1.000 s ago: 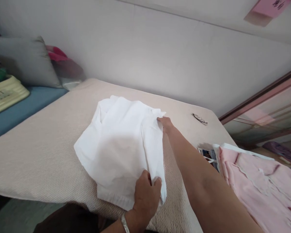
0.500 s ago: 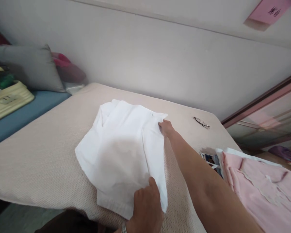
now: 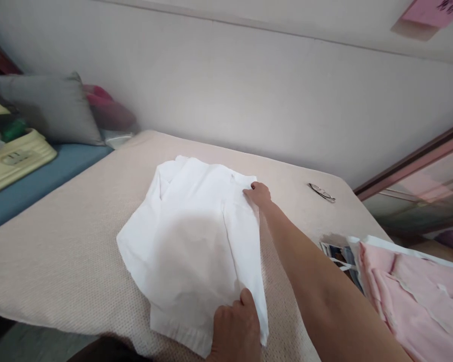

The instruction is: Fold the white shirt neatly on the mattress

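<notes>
A white long-sleeved shirt (image 3: 189, 251) lies partly folded on the beige bed cover, with one strip folded along its right side. My right hand (image 3: 258, 195) reaches across to the far right corner of the shirt, thumb and fingers closed on the fabric there. Close to me, my left hand (image 3: 237, 324) is closed on the fabric at the lower right, by the folded strip. A shadow falls over the middle of the shirt. The undersides of both hands' grips are hidden.
Eyeglasses (image 3: 322, 192) rest on the bed cover (image 3: 79, 251) at the far right. Folded pink clothing (image 3: 419, 296) lies at the right edge. At left are a grey pillow (image 3: 60, 108) and a yellow basket (image 3: 18, 161) on a blue surface. A wall (image 3: 230, 85) stands behind.
The shirt's pointed corner beyond my right hand has been drawn in, and the strip's edge lies straighter. My left hand has shifted slightly down and right. The view has turned a little.
</notes>
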Demonstrator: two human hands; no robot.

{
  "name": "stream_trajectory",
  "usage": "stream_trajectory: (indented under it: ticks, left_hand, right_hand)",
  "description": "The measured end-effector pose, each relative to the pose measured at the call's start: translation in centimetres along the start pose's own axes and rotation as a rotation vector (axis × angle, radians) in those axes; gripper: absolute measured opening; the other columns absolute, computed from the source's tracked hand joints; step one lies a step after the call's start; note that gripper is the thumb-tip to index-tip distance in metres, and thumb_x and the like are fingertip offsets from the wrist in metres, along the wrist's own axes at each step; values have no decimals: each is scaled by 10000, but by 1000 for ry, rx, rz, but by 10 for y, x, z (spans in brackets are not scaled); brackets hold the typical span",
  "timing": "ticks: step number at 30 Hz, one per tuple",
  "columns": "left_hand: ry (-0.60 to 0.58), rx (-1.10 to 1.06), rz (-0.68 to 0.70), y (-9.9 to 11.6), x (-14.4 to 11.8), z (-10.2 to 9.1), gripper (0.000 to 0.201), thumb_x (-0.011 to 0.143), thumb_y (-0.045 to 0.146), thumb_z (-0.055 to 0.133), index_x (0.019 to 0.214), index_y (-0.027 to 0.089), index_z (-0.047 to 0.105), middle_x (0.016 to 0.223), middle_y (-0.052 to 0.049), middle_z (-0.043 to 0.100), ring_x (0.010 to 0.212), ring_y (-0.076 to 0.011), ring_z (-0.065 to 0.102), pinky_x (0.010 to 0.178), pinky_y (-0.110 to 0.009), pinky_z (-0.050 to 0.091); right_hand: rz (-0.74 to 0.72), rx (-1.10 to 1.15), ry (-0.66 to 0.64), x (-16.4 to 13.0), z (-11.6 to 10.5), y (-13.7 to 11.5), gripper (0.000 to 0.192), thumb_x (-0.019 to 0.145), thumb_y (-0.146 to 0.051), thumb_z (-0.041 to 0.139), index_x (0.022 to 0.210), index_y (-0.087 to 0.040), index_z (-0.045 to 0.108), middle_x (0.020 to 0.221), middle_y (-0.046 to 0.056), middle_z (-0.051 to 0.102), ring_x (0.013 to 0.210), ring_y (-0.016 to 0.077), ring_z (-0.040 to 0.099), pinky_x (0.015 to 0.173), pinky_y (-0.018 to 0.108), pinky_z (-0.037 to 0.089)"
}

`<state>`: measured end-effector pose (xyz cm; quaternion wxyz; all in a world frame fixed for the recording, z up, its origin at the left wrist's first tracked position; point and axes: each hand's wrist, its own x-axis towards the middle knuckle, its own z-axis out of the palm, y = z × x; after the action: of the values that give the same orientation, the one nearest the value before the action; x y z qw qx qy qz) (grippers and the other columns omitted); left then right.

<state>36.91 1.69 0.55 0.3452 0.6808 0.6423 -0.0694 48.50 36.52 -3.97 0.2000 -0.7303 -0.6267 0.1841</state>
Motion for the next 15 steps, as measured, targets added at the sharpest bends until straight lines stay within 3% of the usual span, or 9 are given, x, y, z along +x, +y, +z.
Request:
stream_trajectory:
  ticks: [4, 8, 11, 13, 15]
  left_hand:
    - [16, -31, -66, -1, 10, 10, 424, 915, 66, 452, 1299, 115, 624, 998, -206, 739, 914, -345, 733, 807, -450, 545]
    - [-24, -84, -55, -5, 18, 16, 441, 875, 96, 483, 1292, 96, 627, 1009, -238, 737, 908, -388, 729, 795, -491, 545]
    - [-43, -126, -70, -6, 23, 18, 440, 871, 115, 454, 1266, 100, 647, 996, -249, 738, 906, -400, 728, 786, -507, 547]
    - [-33, -139, -83, -6, 25, 21, 439, 875, 110, 422, 1241, 106, 664, 977, -250, 740, 894, -410, 727, 772, -521, 549]
    - [-21, -136, -99, -6, 27, 25, 445, 873, 88, 391, 1210, 115, 681, 958, -245, 741, 876, -420, 726, 753, -539, 548]
  right_hand:
    - [-104, -145, -44, 23, -8, -1, 203, 909, -240, 489, 955, -194, 682, 989, 88, 691, 928, 213, 616, 764, 297, 455]
    - [-233, -287, -155, 50, -16, -8, 212, 958, -338, 575, 1055, -171, 664, 1080, 71, 666, 968, 199, 610, 844, 351, 491]
    - [-296, -394, -230, 63, -17, -15, 247, 945, -374, 622, 1088, -176, 659, 1110, 64, 650, 980, 206, 613, 860, 383, 505]
    - [-315, -457, -278, 68, -18, -19, 221, 902, -280, 632, 1103, -199, 677, 1104, 68, 651, 964, 216, 621, 809, 347, 503]
    - [-318, -515, -313, 74, -20, -23, 329, 838, -204, 629, 1160, -247, 682, 1151, 77, 637, 967, 234, 628, 767, 321, 492]
